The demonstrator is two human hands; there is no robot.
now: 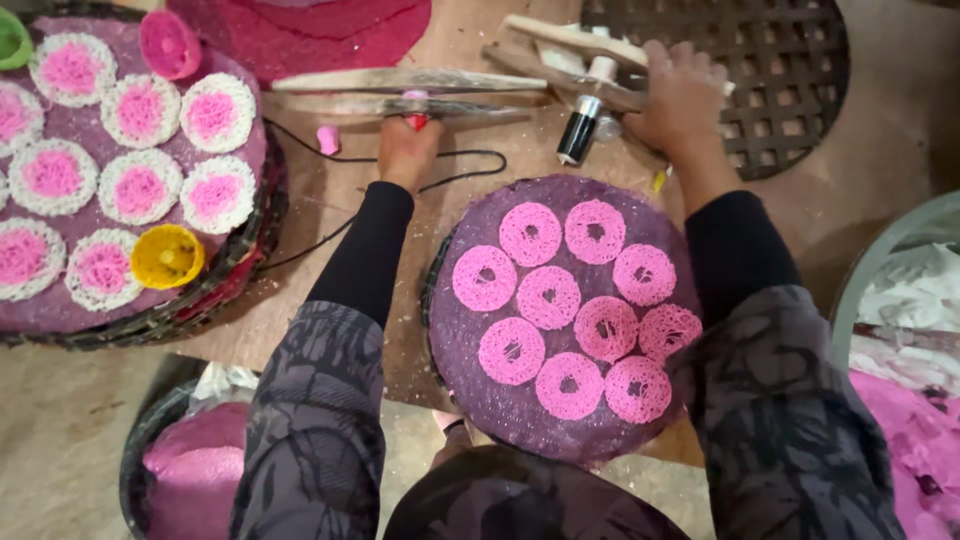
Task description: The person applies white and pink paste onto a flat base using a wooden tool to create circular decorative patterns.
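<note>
The left hand [405, 150] is closed around a small red-tipped piece at the near edge of a long wooden press [410, 85] that lies across the far side of the worktop [330, 320]; the fingers are curled tight, though exactly what they pinch is too small to tell. The right hand [680, 95] grips the wooden handle [570, 40] of the same press, fingers wrapped over it, just beside a black and silver cylinder [580, 128]. Between the two black-sleeved forearms, close to the body, sits a round purple mat [480, 395] carrying nine pink lacy noodle rings [548, 297], set in a loose cluster and touching one another in places. To the left stands a stack of woven trays [200, 310], the top one holding white-edged rings with pink centres [140, 188], plus a yellow cup [167, 256], a pink cup [168, 43] and a green cup [12, 40]. A thin black cord [470, 155] loops over the worktop near the left hand. A dark woven lattice disc [780, 60] lies beyond the right hand. A bowl of pink dough [195, 470] sits low on the left.
</note>
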